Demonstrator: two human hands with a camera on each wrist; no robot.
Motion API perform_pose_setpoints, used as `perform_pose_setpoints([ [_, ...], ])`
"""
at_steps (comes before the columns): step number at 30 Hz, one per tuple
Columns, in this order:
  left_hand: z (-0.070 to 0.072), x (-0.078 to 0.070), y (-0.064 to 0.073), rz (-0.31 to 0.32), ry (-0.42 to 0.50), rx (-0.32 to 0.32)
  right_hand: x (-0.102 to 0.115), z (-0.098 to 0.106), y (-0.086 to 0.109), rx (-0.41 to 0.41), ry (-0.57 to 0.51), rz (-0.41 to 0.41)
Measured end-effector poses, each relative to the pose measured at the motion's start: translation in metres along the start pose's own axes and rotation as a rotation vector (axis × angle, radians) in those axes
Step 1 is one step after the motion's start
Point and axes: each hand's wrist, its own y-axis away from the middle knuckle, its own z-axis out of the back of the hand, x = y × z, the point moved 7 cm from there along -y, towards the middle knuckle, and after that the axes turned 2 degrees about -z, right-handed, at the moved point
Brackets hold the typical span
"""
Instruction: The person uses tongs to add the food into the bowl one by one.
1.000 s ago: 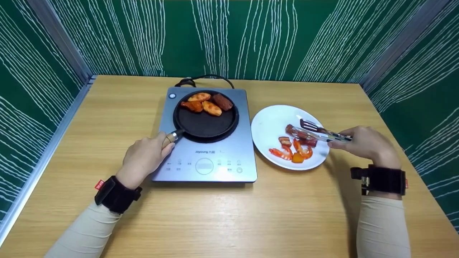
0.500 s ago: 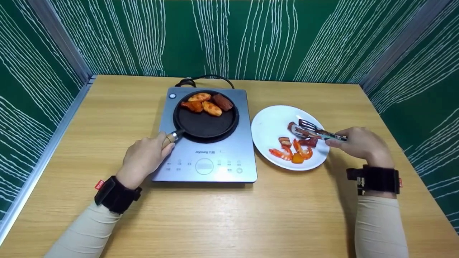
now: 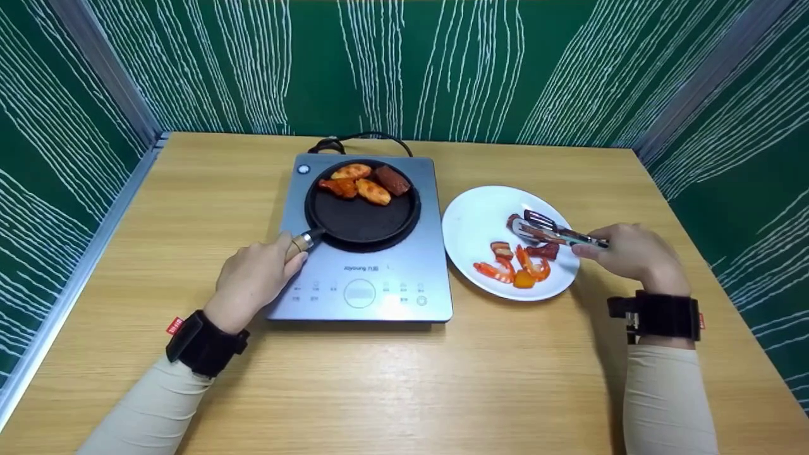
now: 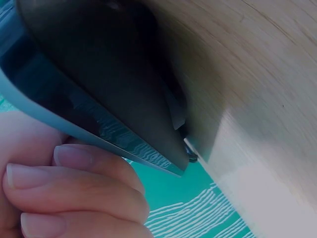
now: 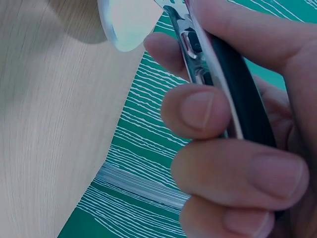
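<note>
Black in colour, a round pan (image 3: 363, 218) is seated on a silver induction cooker (image 3: 373, 309), left of centre in the head view. In its upper half two golden wedges (image 3: 373, 191), a reddish drumstick (image 3: 338, 188) and a brown slab (image 3: 392, 180) are grouped. The pan's handle (image 3: 302, 244) is gripped by the left hand (image 3: 256, 272), at centre-left of the frame. At centre-right, tongs (image 3: 572, 237) are held by the right hand (image 3: 635, 249), their heads lowered over a white plate (image 3: 471, 221); whether the reddish-brown meat there is pinched cannot be told. Two shrimps (image 3: 496, 272), an orange cube (image 3: 523, 279) and a layered piece (image 3: 502, 249) are laid in the plate's lower part.

In the left wrist view, curled fingers (image 4: 74, 191) are shown at lower left, beneath a dark, glossy-edged shape (image 4: 99, 74) that cannot be identified; the wooden table (image 4: 267, 99) is seen at right.

In the right wrist view, the tongs are clasped by bent fingers from top centre towards lower right, and the plate's rim is glimpsed at the top.
</note>
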Motion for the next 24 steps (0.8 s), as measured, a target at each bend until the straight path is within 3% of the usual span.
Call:
perform_pose_setpoints([
  [24, 0.001, 0.001, 0.0, 0.01, 0.005, -0.002, 0.013, 0.005, 0.002, -0.059, -0.031, 0.066],
])
